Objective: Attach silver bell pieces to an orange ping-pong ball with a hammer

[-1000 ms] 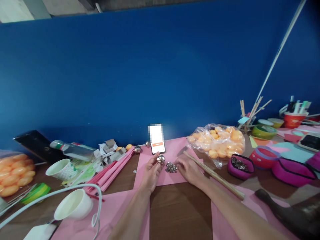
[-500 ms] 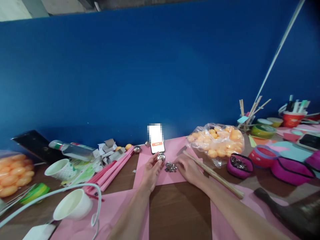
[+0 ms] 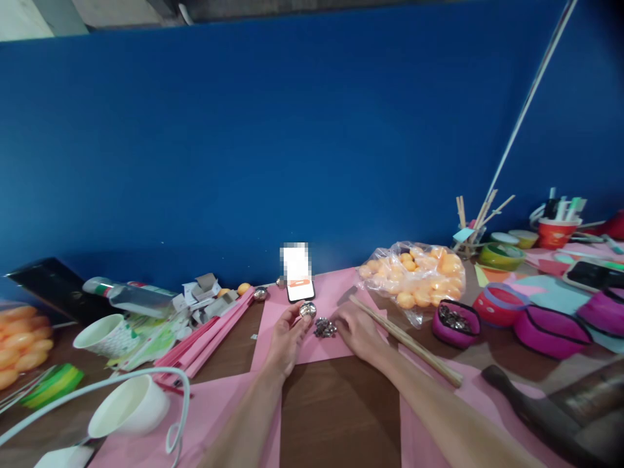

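Note:
My left hand (image 3: 286,335) pinches a shiny silver ball (image 3: 307,309) between thumb and fingers, held above a pink sheet (image 3: 331,290). Just right of it, a small heap of shiny metal pieces (image 3: 325,327), too small to name surely, lies on the sheet. My right hand (image 3: 359,330) rests at the heap's right edge with its fingers curled together; whatever is between the fingertips is hidden. Behind the silver ball a phone (image 3: 301,292) stands with its screen lit.
Near my right forearm lies a wooden stick (image 3: 409,341). A bag of orange balls (image 3: 414,276) and a purple container (image 3: 455,323) of metal pieces sit right. Pink strips (image 3: 214,338), a white cup (image 3: 129,406) and a white cable (image 3: 184,390) occupy the left.
The whole view has shifted slightly, so things appear a little further left. Both hands keep nearly the same pose, and the silver ball stays in my left hand.

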A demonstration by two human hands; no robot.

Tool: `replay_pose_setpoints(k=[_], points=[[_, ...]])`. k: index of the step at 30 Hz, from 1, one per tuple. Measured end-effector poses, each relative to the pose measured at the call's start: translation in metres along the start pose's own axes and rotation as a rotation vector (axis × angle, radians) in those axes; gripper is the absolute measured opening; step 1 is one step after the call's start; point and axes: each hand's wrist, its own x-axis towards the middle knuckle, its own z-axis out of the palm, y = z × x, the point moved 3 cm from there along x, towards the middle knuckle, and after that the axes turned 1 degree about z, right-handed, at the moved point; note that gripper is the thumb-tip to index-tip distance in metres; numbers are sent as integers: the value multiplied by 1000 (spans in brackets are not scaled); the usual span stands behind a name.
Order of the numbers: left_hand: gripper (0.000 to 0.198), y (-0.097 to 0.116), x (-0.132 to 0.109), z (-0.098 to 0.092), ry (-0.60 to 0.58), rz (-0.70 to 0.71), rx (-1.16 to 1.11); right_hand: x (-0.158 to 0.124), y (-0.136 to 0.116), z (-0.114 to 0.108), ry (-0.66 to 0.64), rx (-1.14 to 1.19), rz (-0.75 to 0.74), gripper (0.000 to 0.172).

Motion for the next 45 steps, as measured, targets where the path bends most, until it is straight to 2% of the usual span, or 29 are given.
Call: replay_pose_setpoints(k=[9,20,24,32,35,45], points=[[34,1,0,-1,-7,-17,-25,0,5,6,31,11,19,20],[25,5,5,-3,74,-5,-98,3,11,11,29,-5,17,19],[28,4,7,-4,96,3,-91,3,10,11,18,-18,6,18],[26,2,2,1,120,102,-96,3,11,11,1,-19,-48,20],[28,2,-1,2,120,134,-77,4,10,9,-11,-26,-42,20],[29,1,-1,5,58,111,-39,3,9,8,-14,-37,-39,21]])
